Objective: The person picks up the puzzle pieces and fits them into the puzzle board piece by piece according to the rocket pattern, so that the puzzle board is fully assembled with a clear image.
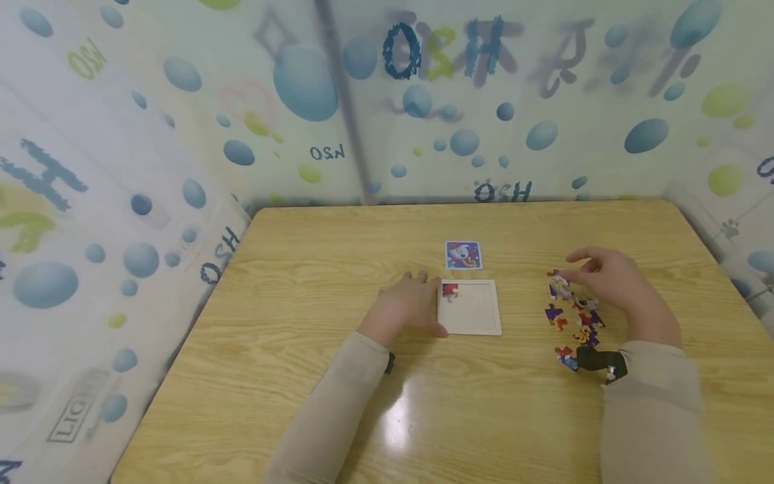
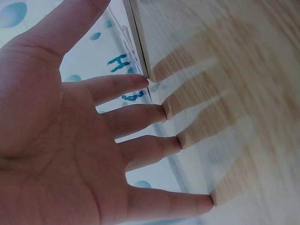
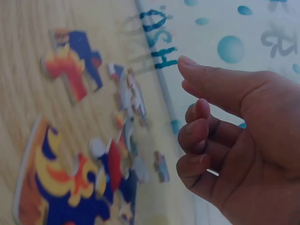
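A small white puzzle tray (image 1: pixel 474 312) lies on the table, with one red-and-grey jigsaw piece (image 1: pixel 450 290) in its upper left corner. My left hand (image 1: pixel 408 306) is beside the tray's left edge, thumb at the lower left corner. Its straight, spread fingertips (image 2: pixel 204 201) touch the tabletop. Over the far end of a loose group of jigsaw pieces (image 1: pixel 555 316) hovers my right hand (image 1: pixel 613 286). In the right wrist view its fingers (image 3: pixel 192 133) are loosely bent and no piece shows between them. Large flame-patterned and dark blue pieces (image 3: pixel 77 63) lie near that hand.
A square picture card (image 1: pixel 463 255) with a white dog-like figure lies just beyond the tray. The wood-grain table (image 1: pixel 290 282) meets a bubble-printed curtain (image 1: pixel 417 134) at its far edge. A black wristband (image 1: pixel 605 363) sits at the right sleeve, close to a red-and-blue piece (image 1: pixel 566 357).
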